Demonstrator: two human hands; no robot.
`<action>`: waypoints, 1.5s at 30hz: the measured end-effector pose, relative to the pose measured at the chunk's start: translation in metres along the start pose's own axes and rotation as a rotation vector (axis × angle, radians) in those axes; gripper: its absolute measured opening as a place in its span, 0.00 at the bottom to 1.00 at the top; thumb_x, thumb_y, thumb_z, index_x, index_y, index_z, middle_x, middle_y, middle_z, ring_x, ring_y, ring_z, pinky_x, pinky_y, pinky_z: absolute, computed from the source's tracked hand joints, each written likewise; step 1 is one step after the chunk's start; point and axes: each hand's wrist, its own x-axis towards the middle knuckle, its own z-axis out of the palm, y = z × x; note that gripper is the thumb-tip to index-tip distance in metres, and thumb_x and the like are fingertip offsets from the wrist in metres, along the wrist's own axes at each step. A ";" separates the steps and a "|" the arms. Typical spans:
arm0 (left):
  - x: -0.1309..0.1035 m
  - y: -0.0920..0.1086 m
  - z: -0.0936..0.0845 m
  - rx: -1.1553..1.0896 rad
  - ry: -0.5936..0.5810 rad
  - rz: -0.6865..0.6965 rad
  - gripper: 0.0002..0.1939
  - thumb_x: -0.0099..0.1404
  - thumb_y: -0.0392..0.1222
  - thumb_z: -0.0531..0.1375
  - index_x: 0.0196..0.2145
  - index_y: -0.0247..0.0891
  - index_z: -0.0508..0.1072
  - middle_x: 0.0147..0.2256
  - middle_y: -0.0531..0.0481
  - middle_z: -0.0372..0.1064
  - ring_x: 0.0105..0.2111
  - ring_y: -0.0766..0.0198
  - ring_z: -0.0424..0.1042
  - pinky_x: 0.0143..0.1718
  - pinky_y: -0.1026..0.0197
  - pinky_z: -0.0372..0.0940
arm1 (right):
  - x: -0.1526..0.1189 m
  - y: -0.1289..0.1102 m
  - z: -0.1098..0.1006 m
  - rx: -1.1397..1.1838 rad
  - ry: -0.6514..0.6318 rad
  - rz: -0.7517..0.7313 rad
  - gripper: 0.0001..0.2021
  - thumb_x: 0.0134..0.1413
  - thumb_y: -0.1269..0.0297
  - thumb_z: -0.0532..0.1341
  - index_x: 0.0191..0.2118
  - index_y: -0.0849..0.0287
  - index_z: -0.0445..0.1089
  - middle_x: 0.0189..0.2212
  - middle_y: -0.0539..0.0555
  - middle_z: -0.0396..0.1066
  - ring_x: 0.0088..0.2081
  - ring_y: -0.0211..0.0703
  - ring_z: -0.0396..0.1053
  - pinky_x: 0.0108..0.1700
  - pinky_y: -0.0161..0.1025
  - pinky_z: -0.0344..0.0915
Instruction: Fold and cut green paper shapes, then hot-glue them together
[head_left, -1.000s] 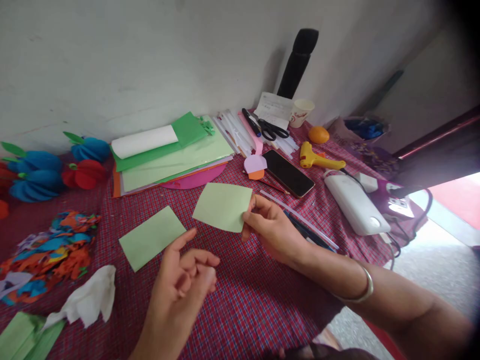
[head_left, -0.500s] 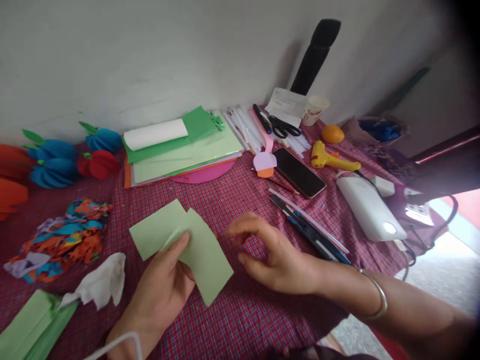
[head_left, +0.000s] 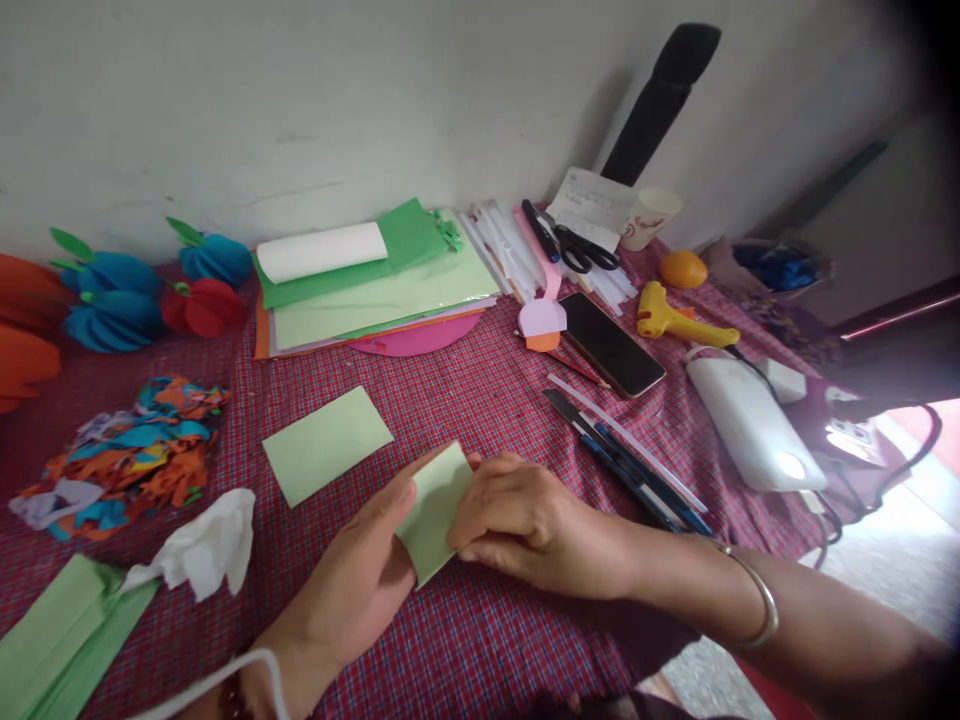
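Near the front edge of the table (head_left: 465, 655), a pale green paper (head_left: 436, 505) is gripped by the fingers of the left hand (head_left: 356, 575) and right hand (head_left: 532, 525). Beyond lies a green card (head_left: 328, 445), then a paper stack (head_left: 390, 300).

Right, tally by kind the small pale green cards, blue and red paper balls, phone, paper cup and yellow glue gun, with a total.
Small pale green cards: 2 (one held, one lying flat)
Blue paper balls: 3
Red paper ball: 1
Phone: 1
Paper cup: 1
Yellow glue gun: 1
Total: 9
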 end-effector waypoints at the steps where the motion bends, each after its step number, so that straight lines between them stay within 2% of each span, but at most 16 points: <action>1: -0.001 -0.002 0.002 -0.014 -0.039 -0.004 0.20 0.66 0.51 0.52 0.51 0.41 0.71 0.45 0.44 0.74 0.48 0.53 0.71 0.49 0.50 0.65 | 0.000 0.000 0.002 0.008 0.005 0.022 0.05 0.60 0.66 0.58 0.35 0.59 0.71 0.31 0.52 0.75 0.37 0.38 0.70 0.45 0.39 0.63; 4: -0.002 -0.005 0.006 -0.048 -0.178 -0.008 0.25 0.66 0.56 0.51 0.55 0.42 0.67 0.50 0.43 0.70 0.52 0.52 0.67 0.54 0.47 0.60 | -0.001 -0.001 0.005 0.029 0.024 0.153 0.05 0.59 0.68 0.58 0.34 0.60 0.71 0.28 0.50 0.72 0.31 0.35 0.69 0.36 0.34 0.64; 6: -0.004 -0.006 0.006 -0.031 -0.263 -0.005 0.29 0.61 0.58 0.57 0.57 0.43 0.64 0.53 0.43 0.67 0.55 0.51 0.64 0.57 0.46 0.57 | -0.001 -0.003 0.005 0.041 0.052 0.291 0.04 0.58 0.68 0.58 0.34 0.60 0.70 0.25 0.49 0.71 0.26 0.33 0.67 0.30 0.32 0.62; 8: -0.005 -0.005 0.004 0.024 -0.329 -0.012 0.34 0.57 0.53 0.64 0.59 0.46 0.61 0.56 0.43 0.63 0.56 0.50 0.63 0.58 0.47 0.55 | -0.002 -0.005 0.005 0.064 0.086 0.387 0.04 0.57 0.68 0.58 0.34 0.61 0.69 0.26 0.48 0.70 0.25 0.32 0.66 0.28 0.30 0.61; 10: -0.006 -0.004 0.003 0.083 -0.361 -0.017 0.37 0.55 0.46 0.67 0.60 0.48 0.59 0.57 0.44 0.62 0.56 0.51 0.62 0.58 0.48 0.54 | -0.002 -0.005 0.005 0.083 0.103 0.408 0.03 0.57 0.69 0.58 0.33 0.61 0.69 0.28 0.49 0.71 0.27 0.32 0.67 0.29 0.30 0.61; 12: -0.007 -0.003 0.001 0.132 -0.356 -0.009 0.36 0.56 0.42 0.66 0.60 0.50 0.58 0.57 0.46 0.62 0.55 0.53 0.63 0.57 0.50 0.55 | -0.002 -0.005 0.005 0.084 0.096 0.398 0.03 0.57 0.69 0.58 0.33 0.61 0.69 0.28 0.49 0.71 0.27 0.32 0.67 0.29 0.30 0.60; 15: -0.005 -0.006 0.000 0.191 -0.287 -0.001 0.33 0.59 0.38 0.64 0.60 0.52 0.59 0.56 0.48 0.63 0.53 0.57 0.65 0.55 0.53 0.58 | -0.002 -0.004 0.006 0.054 0.068 0.374 0.04 0.57 0.68 0.58 0.34 0.61 0.70 0.26 0.48 0.69 0.25 0.32 0.65 0.28 0.30 0.60; 19: -0.002 -0.012 0.001 0.211 -0.202 0.033 0.30 0.59 0.36 0.62 0.58 0.49 0.62 0.54 0.47 0.66 0.53 0.56 0.65 0.57 0.50 0.57 | -0.001 -0.004 0.006 0.044 0.075 0.320 0.04 0.56 0.69 0.59 0.32 0.61 0.70 0.26 0.49 0.69 0.27 0.33 0.65 0.30 0.30 0.60; 23: -0.001 -0.013 0.003 0.250 -0.225 0.077 0.23 0.60 0.36 0.61 0.53 0.43 0.69 0.51 0.46 0.69 0.53 0.54 0.65 0.57 0.46 0.57 | 0.000 -0.004 0.006 0.064 0.108 0.345 0.03 0.54 0.71 0.60 0.31 0.61 0.70 0.27 0.49 0.70 0.27 0.33 0.66 0.30 0.30 0.61; 28: -0.001 -0.013 0.002 0.288 -0.230 0.077 0.15 0.63 0.36 0.58 0.48 0.40 0.73 0.48 0.45 0.71 0.53 0.54 0.65 0.54 0.48 0.60 | 0.000 -0.003 0.007 0.095 0.123 0.418 0.03 0.54 0.71 0.60 0.31 0.61 0.71 0.26 0.49 0.70 0.27 0.33 0.66 0.29 0.30 0.60; 38: -0.003 -0.015 0.004 0.322 -0.210 0.098 0.16 0.65 0.37 0.57 0.50 0.44 0.71 0.48 0.49 0.72 0.49 0.59 0.69 0.57 0.51 0.57 | 0.001 -0.003 0.010 0.109 0.149 0.478 0.03 0.53 0.69 0.60 0.30 0.61 0.70 0.22 0.47 0.67 0.24 0.31 0.63 0.25 0.29 0.57; 45: -0.003 -0.023 -0.004 0.401 -0.139 0.056 0.16 0.64 0.41 0.58 0.51 0.42 0.70 0.46 0.49 0.72 0.47 0.59 0.68 0.54 0.52 0.60 | -0.001 -0.002 0.011 0.114 0.157 0.495 0.03 0.53 0.69 0.59 0.31 0.61 0.69 0.22 0.46 0.67 0.24 0.30 0.63 0.25 0.28 0.56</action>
